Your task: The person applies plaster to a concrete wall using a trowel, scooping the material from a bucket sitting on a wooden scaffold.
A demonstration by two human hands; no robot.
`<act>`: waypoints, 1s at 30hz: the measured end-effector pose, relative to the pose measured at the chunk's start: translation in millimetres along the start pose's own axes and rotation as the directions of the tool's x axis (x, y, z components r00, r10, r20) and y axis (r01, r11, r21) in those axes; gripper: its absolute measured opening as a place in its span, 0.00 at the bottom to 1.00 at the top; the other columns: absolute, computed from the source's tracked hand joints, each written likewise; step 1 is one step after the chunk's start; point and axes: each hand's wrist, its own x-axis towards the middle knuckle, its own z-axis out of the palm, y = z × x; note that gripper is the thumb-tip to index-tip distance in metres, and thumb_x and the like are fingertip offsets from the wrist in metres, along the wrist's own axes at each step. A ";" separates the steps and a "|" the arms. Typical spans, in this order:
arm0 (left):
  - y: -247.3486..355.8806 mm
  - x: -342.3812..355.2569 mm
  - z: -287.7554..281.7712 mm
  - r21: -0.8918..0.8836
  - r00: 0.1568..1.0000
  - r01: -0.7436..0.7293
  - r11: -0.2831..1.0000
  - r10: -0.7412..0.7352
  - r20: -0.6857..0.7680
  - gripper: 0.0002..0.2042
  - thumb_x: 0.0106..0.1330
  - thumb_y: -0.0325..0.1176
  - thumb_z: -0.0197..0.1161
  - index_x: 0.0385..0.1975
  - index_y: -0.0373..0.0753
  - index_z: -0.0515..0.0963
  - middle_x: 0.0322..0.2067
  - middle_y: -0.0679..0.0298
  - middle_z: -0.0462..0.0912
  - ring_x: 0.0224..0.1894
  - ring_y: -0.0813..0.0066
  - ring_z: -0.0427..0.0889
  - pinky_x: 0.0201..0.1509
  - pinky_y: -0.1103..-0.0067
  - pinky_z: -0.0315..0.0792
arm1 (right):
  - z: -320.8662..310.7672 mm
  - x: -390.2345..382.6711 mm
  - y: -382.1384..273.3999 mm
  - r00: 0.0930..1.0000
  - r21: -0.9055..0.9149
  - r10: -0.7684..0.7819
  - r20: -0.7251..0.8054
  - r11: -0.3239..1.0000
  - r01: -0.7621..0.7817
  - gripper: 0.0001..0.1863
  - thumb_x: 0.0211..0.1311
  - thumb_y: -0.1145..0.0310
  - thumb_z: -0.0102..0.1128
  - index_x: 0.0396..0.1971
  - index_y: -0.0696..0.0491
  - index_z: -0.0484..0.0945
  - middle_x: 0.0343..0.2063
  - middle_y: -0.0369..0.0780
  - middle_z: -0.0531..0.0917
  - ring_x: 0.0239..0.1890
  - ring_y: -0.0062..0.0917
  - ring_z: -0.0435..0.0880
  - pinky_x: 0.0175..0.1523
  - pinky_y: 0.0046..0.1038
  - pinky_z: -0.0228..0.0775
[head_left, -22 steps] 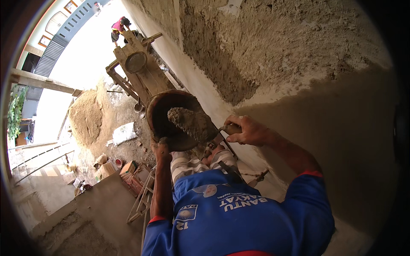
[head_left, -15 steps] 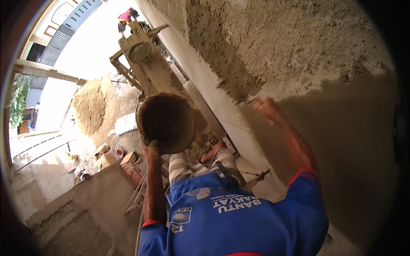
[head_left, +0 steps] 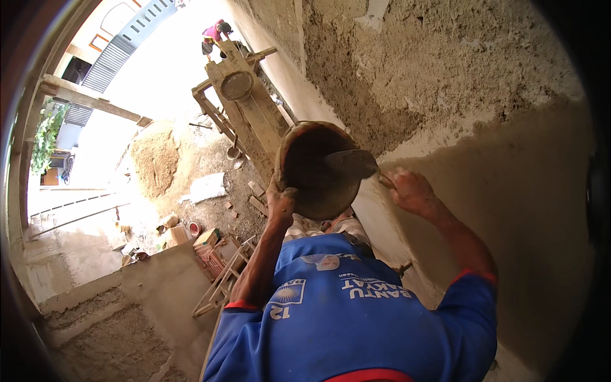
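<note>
Two bare hands are engaged, and positions are given from the dark, round, wide-mouthed bucket (head_left: pixel 315 196) held in front of the wearer's body. The left hand (head_left: pixel 281 202) is closed on the bucket's near-left rim, thumb over the lip; its other fingers are mostly hidden. This hold appears to carry the bucket's weight and tilt its mouth toward the wearer, presumably for easy access from above.

To the right of the bucket, the right hand (head_left: pixel 412 191) is wrapped around the handle of a grey, flat-bladed metal trowel (head_left: pixel 352 163). The blade lies across the right part of the bucket's mouth, probably so that anything dropping from it lands inside. The bucket's interior is too dark to tell how much it contains.

Beyond the bucket, a long, pale wooden plank (head_left: pixel 259 118) on a timber frame supports a round, shallow, mud-coloured container (head_left: pixel 237 85), apparently set there to keep it raised off the ground. Left of the bucket lies a tan sand heap (head_left: pixel 154 159). Right of it rises a rough, grey-brown plastered wall (head_left: pixel 458 63).
</note>
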 end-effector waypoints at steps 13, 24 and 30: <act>102.7 18.2 63.8 0.560 0.963 -0.266 0.785 0.188 0.195 0.28 0.49 0.25 0.54 0.56 0.34 0.71 0.42 0.51 0.81 0.45 0.62 0.80 0.52 0.72 0.72 | -14.2 92.1 -17.3 0.989 -0.259 -0.122 0.085 0.956 0.140 0.11 0.50 0.70 0.55 0.32 0.58 0.81 0.24 0.51 0.83 0.31 0.45 0.84 0.39 0.42 0.77; 54.9 40.0 25.9 0.487 0.958 -0.287 0.825 0.249 0.143 0.30 0.49 0.28 0.58 0.57 0.33 0.69 0.45 0.47 0.80 0.49 0.56 0.80 0.55 0.70 0.71 | 72.9 78.2 -22.0 0.991 0.310 -0.130 0.027 0.944 0.116 0.21 0.55 0.59 0.59 0.44 0.57 0.75 0.34 0.55 0.82 0.41 0.52 0.81 0.47 0.45 0.73; 67.1 34.9 21.8 0.128 0.981 -0.153 0.980 0.136 0.136 0.27 0.51 0.19 0.55 0.56 0.31 0.70 0.46 0.56 0.80 0.47 0.69 0.78 0.53 0.75 0.72 | 51.2 81.5 -35.2 0.997 0.161 -0.025 0.070 0.987 0.014 0.21 0.58 0.56 0.59 0.45 0.56 0.72 0.32 0.55 0.82 0.38 0.54 0.80 0.44 0.48 0.73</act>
